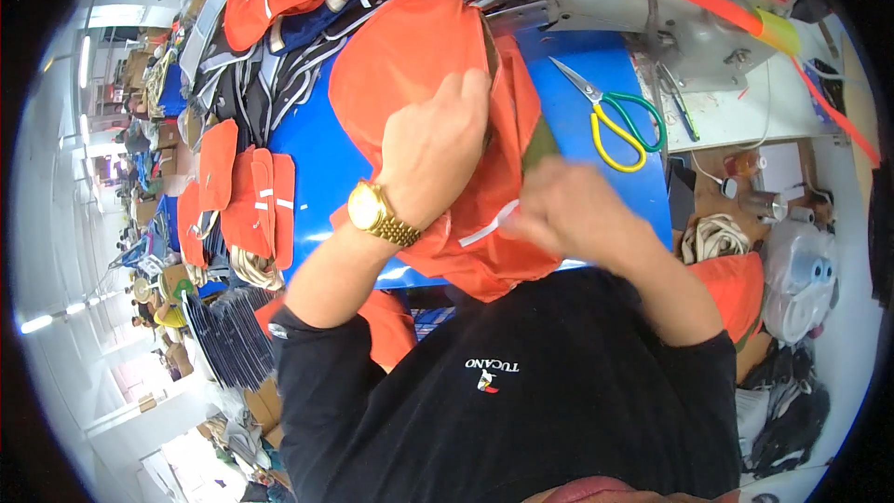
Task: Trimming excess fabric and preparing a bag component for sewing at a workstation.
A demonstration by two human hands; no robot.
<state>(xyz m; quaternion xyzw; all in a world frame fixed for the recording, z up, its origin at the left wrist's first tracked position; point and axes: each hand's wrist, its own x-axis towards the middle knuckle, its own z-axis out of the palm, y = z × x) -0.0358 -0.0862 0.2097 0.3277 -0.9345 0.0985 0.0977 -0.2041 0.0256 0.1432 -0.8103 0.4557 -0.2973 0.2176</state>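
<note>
Cloth [396, 61], orange, creased, sits clasped in left hand [436, 144] (right hand [579, 212] blurred, grip unclear).

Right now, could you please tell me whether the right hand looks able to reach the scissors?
Probably yes: the right hand is at the orange fabric, but the scissors lie uncovered nearby on the blue surface.

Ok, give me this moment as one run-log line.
Left hand: on orange fabric | Right hand: at orange fabric, blurred, grip unclear | Scissors: on blue table, right of orange fabric
</note>
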